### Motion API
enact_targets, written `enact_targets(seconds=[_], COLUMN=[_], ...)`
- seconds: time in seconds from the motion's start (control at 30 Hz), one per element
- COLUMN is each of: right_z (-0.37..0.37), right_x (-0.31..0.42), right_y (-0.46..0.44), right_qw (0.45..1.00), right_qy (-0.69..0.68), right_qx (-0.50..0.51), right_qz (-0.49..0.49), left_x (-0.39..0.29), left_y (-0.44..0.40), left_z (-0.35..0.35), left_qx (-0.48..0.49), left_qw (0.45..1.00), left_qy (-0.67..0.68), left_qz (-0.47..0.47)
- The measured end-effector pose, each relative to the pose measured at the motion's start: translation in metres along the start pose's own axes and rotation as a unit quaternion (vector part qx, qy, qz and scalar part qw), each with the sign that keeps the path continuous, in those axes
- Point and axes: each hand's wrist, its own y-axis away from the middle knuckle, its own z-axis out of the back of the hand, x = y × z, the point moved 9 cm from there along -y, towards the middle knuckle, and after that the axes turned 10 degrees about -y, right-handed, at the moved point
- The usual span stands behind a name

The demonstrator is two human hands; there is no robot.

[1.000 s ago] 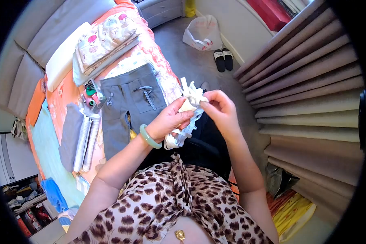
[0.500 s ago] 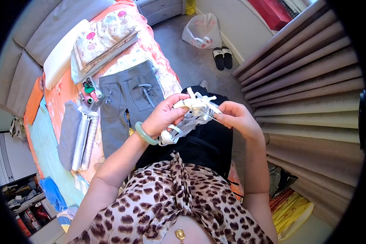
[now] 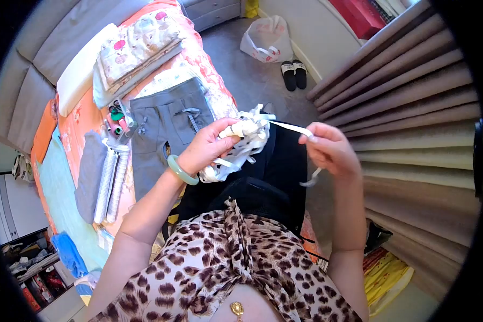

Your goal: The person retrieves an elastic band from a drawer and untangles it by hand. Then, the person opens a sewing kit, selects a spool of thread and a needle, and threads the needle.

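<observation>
A tangled bundle of flat white elastic band (image 3: 240, 147) is gathered in my left hand (image 3: 209, 145), its fingers closed around the top. My right hand (image 3: 333, 147) pinches one strand of it off to the right. That strand runs taut between the two hands, and its loose end hangs below my right fingers. Left of the bundle, grey trousers (image 3: 163, 121) with a drawstring lie spread on the bed. Beside them sits a clear pouch (image 3: 124, 126) with scissors and pink and green items.
Folded grey fabric (image 3: 94, 172) and rolled white material (image 3: 114, 180) lie on the bed (image 3: 64, 155). A stack of patterned bedding (image 3: 137, 53) is farther back. On the floor are a white plastic bag (image 3: 266, 40) and black slippers (image 3: 293, 75). Curtains (image 3: 408, 91) hang at right.
My right hand has moved right, away from the bundle, drawing a strand out straight. My left hand and the bundle have shifted slightly left.
</observation>
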Motion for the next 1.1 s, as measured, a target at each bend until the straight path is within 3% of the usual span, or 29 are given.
enact_targets(seconds=[0.1, 0.13, 0.23, 0.27, 0.37, 0.5, 0.57, 0.63, 0.73, 0.8, 0.83, 0.9, 1.0, 1.1], right_z=[-0.008, -0.012, -0.043, -0.053, -0.081, -0.083, -0.058, -0.051, -0.043, -0.037, -0.034, -0.022, -0.009, -0.008], right_x=[0.040, 0.054, 0.085, 0.088, 0.087, 0.052, 0.007, -0.031, -0.065, -0.051, -0.043, 0.001, 0.059, 0.042], right_y=[0.008, 0.004, -0.012, -0.019, -0.051, -0.116, -0.151, -0.160, -0.165, -0.169, -0.170, -0.159, -0.103, -0.053], right_qw=[0.994, 0.991, 0.971, 0.968, 0.955, 0.952, 0.951, 0.931, 0.935, 0.934, 0.931, 0.877, 0.893, 0.956], right_qy=[0.081, 0.097, 0.158, 0.183, 0.252, 0.289, 0.306, 0.344, 0.322, 0.350, 0.364, 0.452, 0.303, 0.145], right_qx=[0.023, 0.015, 0.064, 0.063, 0.074, 0.070, 0.043, 0.084, 0.081, 0.045, 0.027, -0.066, -0.116, -0.101], right_qz=[0.071, 0.095, 0.169, 0.160, 0.138, 0.078, -0.020, -0.087, -0.123, -0.064, -0.033, 0.149, 0.312, 0.236], left_x=[-0.020, -0.028, -0.047, -0.058, -0.077, -0.076, -0.086, -0.088, -0.073, -0.047, -0.031, -0.011, -0.009, -0.006], left_y=[0.006, 0.004, 0.010, 0.015, 0.027, 0.031, 0.038, 0.041, 0.036, 0.019, 0.017, 0.012, 0.006, 0.002], left_z=[-0.010, -0.010, -0.028, -0.035, -0.053, -0.069, -0.068, -0.064, -0.058, -0.048, -0.048, -0.042, -0.035, -0.032], left_qx=[0.016, -0.007, 0.030, 0.002, -0.010, 0.045, 0.014, -0.018, -0.020, 0.047, 0.080, 0.082, 0.109, 0.091], left_qw=[0.994, 0.972, 0.895, 0.847, 0.803, 0.760, 0.765, 0.775, 0.855, 0.969, 0.990, 0.988, 0.953, 0.937], left_qy=[-0.102, -0.195, -0.424, -0.488, -0.533, -0.599, -0.579, -0.564, -0.412, -0.223, -0.120, 0.058, 0.258, 0.315], left_qz=[-0.024, -0.133, -0.133, -0.208, -0.268, -0.250, -0.282, -0.285, -0.314, -0.099, 0.013, 0.114, 0.113, 0.121])
